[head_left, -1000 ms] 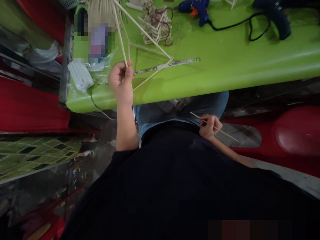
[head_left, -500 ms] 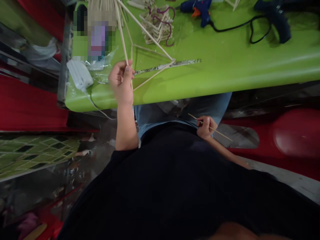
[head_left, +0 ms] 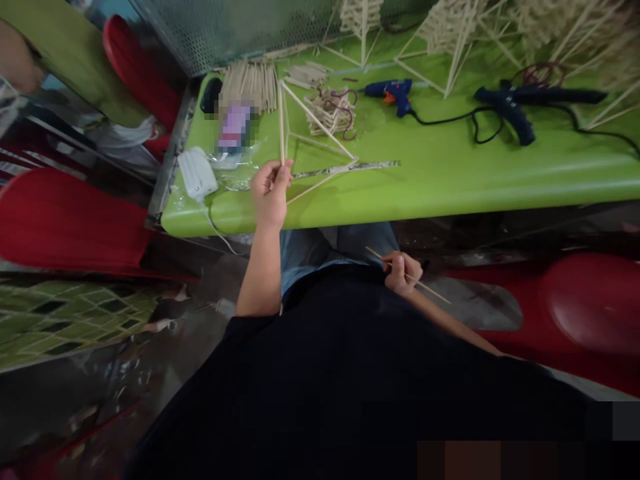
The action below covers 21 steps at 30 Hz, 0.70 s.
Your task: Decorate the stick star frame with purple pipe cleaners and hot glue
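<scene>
My left hand (head_left: 273,193) is closed on a corner of a pyramid-like frame of thin wooden sticks (head_left: 320,120), held at the front part of the green table (head_left: 450,180). A narrow speckled strip (head_left: 373,165) lies on the table under the frame. Down by my lap, my right hand (head_left: 401,272) pinches a single thin wooden stick (head_left: 433,292) that points out on both sides of the fingers. Just behind the frame sits a small stack of glued sticks (head_left: 330,113) with a purple wire on it.
A blue glue gun (head_left: 393,93) and a black pistol-shaped tool (head_left: 515,110) with cables lie farther back. Loose sticks (head_left: 247,83), a blurred phone (head_left: 235,127) and a white adapter (head_left: 197,173) are at left. Stick structures (head_left: 453,33) stand at the back. Red chairs (head_left: 590,313) flank me.
The view has tilted up, bringing more of the table's back and its stick structures into sight. Both hands keep their holds, on the frame and on the stick.
</scene>
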Motion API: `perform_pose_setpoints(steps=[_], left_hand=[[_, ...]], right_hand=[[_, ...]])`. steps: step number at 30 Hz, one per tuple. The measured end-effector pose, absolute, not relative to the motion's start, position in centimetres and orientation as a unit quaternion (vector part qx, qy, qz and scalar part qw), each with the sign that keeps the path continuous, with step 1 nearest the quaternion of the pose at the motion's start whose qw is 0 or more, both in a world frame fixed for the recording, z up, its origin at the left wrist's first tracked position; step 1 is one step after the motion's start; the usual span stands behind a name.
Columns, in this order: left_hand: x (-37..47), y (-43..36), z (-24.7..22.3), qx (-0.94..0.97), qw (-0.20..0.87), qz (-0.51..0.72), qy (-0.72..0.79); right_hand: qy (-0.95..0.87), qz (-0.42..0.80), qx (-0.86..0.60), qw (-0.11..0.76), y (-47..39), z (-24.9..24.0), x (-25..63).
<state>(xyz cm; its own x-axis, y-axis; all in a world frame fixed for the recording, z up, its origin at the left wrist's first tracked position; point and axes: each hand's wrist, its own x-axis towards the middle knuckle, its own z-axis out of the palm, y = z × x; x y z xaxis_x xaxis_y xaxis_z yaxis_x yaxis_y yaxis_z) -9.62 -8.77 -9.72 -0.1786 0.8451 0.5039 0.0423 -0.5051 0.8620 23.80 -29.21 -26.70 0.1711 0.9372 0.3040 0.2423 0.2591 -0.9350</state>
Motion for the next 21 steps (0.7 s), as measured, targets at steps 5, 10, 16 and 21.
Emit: perform_pose_setpoints(steps=[5, 10, 16, 21], left_hand=[[-9.3, -8.7, -9.7, 0.564, 0.313, 0.654, 0.395], [-9.3, -8.8, -9.6, 0.566, 0.322, 0.647, 0.396], [-9.2, -9.2, -9.3, 0.564, 0.328, 0.649, 0.391], [-9.2, -9.3, -9.4, 0.563, 0.338, 0.646, 0.388]], right_hand=[[-0.587, 0.306, -0.493, 0.565, -28.0, -28.4, 24.1], [-0.591, 0.302, -0.488, 0.568, -27.5, -29.3, 24.9], [-0.56, 0.277, -0.524, 0.579, -28.3, -28.9, 26.0], [-0.543, 0.278, -0.563, 0.557, -29.2, -28.9, 26.0]])
